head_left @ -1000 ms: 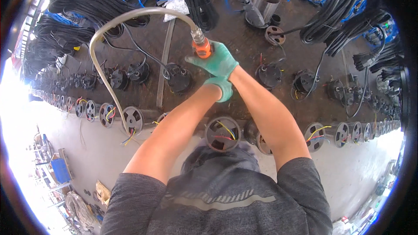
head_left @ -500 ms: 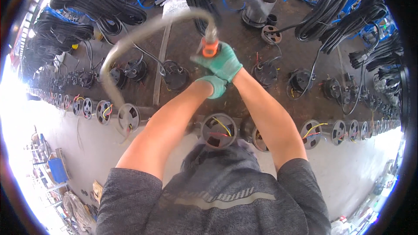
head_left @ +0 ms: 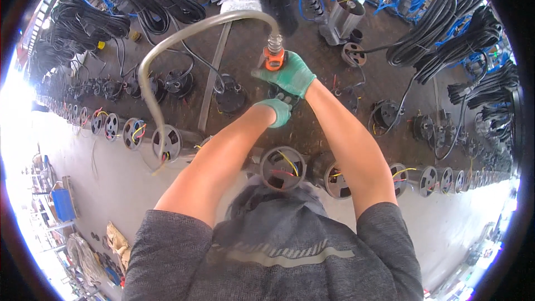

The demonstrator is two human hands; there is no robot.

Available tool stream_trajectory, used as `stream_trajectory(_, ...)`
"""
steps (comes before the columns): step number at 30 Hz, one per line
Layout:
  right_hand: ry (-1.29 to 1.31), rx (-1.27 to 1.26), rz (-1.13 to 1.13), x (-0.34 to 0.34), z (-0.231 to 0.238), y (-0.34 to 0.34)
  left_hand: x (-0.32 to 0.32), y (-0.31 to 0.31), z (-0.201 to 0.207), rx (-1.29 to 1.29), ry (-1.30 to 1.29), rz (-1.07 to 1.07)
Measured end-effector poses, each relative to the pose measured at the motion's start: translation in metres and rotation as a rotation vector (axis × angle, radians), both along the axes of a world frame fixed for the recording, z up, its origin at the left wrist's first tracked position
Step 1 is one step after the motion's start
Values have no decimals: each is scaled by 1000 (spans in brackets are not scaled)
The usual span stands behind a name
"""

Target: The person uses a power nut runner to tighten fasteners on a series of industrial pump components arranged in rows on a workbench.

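Over the brown counter (head_left: 314,40), the green-gloved right hand (head_left: 295,74) is clamped around an orange-ended tool (head_left: 273,60), its body mostly covered by the glove. The left hand (head_left: 277,111) is close below, beside a dark part (head_left: 287,98) (too covered to identify); whether it grips that part cannot be told. From the tool, a tan hose (head_left: 184,32) arches left of the hands, its lower end blurring out at a wheel-faced cylinder (head_left: 174,144). Beyond the hands, a smeared black cable bundle (head_left: 273,0) is cut off by the upper edge.
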State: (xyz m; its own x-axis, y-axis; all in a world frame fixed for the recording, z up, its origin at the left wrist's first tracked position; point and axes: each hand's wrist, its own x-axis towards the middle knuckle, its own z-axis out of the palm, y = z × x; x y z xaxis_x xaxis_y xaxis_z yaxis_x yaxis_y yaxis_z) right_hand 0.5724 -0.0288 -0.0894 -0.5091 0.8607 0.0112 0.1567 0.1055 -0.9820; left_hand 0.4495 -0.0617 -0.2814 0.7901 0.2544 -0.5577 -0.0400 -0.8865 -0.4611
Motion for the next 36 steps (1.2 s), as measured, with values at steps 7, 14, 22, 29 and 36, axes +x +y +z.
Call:
stream_trajectory(7, -211, 165, 58, -21, 6, 9, 5, 14, -12, -666, -461, 913)
stream_trajectory(14, -79, -101, -333, -3, -16, 69, 16, 6, 51, -442, 41, 714)
stream_trajectory(22, -56, -85, -99, 6, 2, 18, 2, 6, 14, -364, -160, 583)
stream_trajectory(29, -261, 686, -87, -31, 63, -21, 14, 2, 36, -32, 205, 306)
stream_trajectory(36, -36, 685, -382, -21, 136, -21, 18, -7, 56, -555, -229, 1127)
